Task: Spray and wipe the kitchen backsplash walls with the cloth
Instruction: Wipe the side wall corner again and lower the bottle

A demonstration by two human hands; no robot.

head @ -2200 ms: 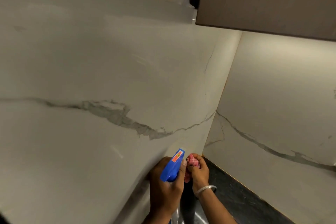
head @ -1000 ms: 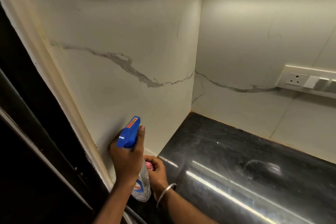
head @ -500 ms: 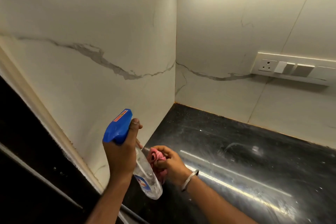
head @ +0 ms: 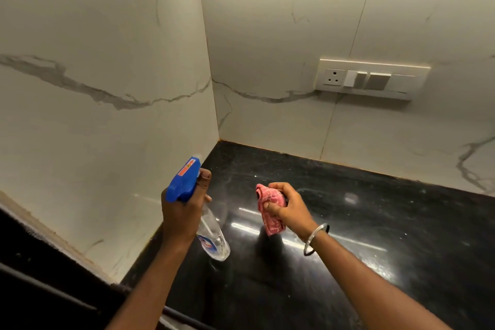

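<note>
The left hand (head: 182, 211) has its grip curled round the neck of a clear plastic spray bottle with a blue trigger head (head: 184, 182), forefinger raised by the trigger. The nozzle points at the white, grey-veined backsplash wall on the left (head: 107, 61), I'd guess so the mist lands there and not on the glossy black stone desk (head: 348, 236). Just beside it the right hand (head: 290, 210) hangs above the desk, its grip pinching a bunched pink cloth (head: 270, 211) clear of both walls, seemingly ready to wipe. The 2 walls meet in a corner, and the back wall (head: 294, 21) carries a white socket-and-switch plate (head: 372, 79) that spray should avoid.
</note>
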